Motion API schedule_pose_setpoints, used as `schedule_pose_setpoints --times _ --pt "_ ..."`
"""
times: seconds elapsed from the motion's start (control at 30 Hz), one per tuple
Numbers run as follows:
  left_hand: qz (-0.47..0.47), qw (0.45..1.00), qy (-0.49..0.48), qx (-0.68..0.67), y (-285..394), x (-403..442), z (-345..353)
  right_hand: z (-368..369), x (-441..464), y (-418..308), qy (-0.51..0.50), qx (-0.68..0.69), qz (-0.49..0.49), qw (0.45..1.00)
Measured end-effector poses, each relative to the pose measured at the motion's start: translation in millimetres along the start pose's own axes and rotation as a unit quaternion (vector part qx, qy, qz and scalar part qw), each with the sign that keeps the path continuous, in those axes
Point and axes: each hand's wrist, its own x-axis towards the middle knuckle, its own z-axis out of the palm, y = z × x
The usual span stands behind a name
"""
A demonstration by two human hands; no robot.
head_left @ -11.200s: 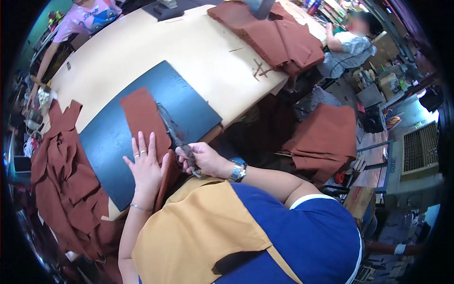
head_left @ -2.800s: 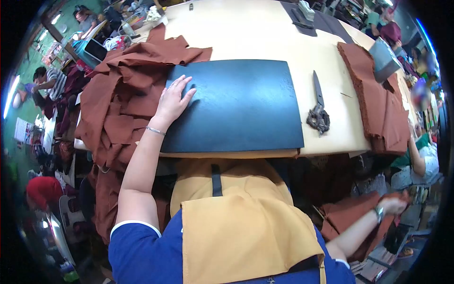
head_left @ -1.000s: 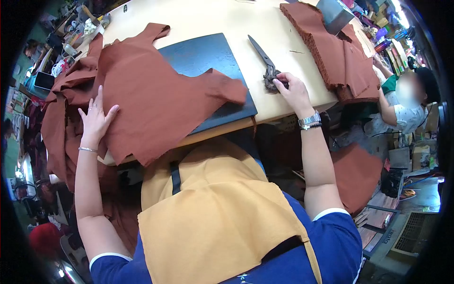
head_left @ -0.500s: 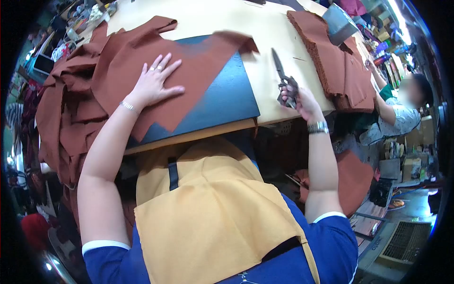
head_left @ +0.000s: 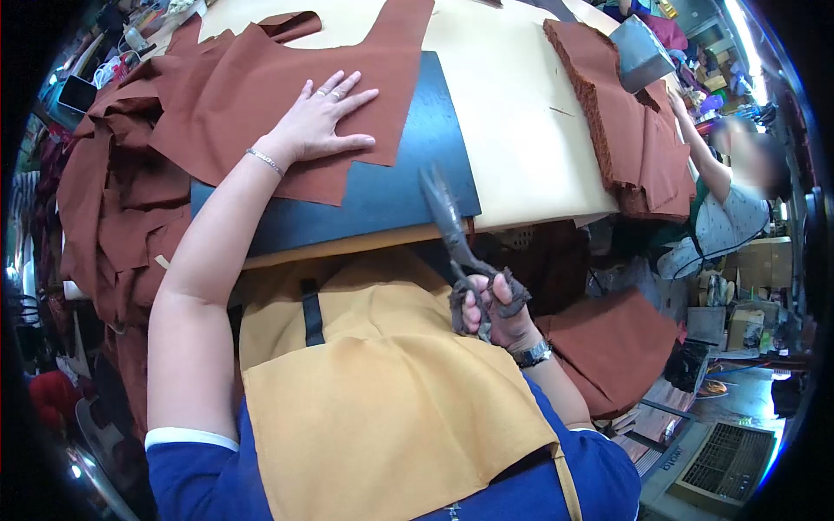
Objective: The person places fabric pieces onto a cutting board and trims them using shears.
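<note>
My left hand lies flat with fingers spread on a piece of reddish-brown fabric. That fabric rests partly over a dark blue-black board, and its lower edge has a stepped cut shape. In my right hand is a pair of scissors, its handles wrapped in dark cloth. The blades point up and away over the board's right part, apart from the fabric. Slight blur covers the blade tips.
A thick stack of brown fabric with a metal block on it stands at the right of the cream tabletop. More fabric hangs at the left. Another person is at the far right. Below lies a brown fabric bundle.
My right hand has come down and left, towards my body, with the scissors. My left hand and the fabric have shifted up and right, uncovering more of the board's lower part.
</note>
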Motion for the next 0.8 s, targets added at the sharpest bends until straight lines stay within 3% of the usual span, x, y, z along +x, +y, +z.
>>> schedule_pose_setpoints --times 0.03,0.13,0.3,0.57,0.67,0.8 --pt "-0.008 1.000 0.007 -0.011 3 -1 0 4 -2 3 0.046 -0.008 0.012 0.999" --pt "-0.049 0.998 0.024 -0.016 16 -2 9 -8 9 7 -0.036 -0.020 0.027 0.999" --pt "-0.103 0.994 0.017 -0.045 43 -14 9 -5 30 9 -0.070 -0.012 -0.017 0.997" --pt "-0.113 0.993 0.031 -0.014 72 -42 12 11 40 9 0.021 -0.039 -0.050 0.998" --pt "-0.115 0.992 0.038 -0.018 74 -44 14 8 41 12 -0.009 0.008 -0.065 0.998" --pt "-0.114 0.992 0.044 -0.023 75 -45 13 15 39 12 0.035 -0.025 -0.069 0.997"
